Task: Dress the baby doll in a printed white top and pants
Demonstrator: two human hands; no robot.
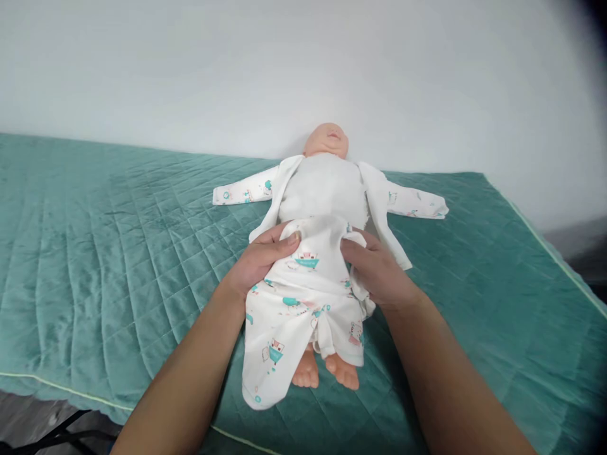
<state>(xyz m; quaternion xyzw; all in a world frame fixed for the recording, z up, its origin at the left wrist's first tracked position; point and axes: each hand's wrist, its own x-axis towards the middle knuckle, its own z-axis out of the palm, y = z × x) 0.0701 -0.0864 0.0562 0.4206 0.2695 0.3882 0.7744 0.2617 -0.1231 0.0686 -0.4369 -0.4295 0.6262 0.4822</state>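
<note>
A baby doll (327,142) lies on its back, head toward the wall and bare feet (342,371) toward me. Its arms lie in the sleeves of an open white jacket (246,189), whose front panels are spread to both sides of a plain white torso (325,186). White printed baby pants (303,309) cover the doll's legs. My left hand (262,256) pinches the waist of the pants on the left, thumb on top. On the right side, my right hand (374,265) grips the waistband, its cloth bunched at the fingers; its fingertips are partly hidden.
A green quilted cover (118,253) lies over the table under the doll, with a pale piped edge at the front and right. A plain white wall (237,76) rises behind. Dark metal legs (61,436) show below at the lower left.
</note>
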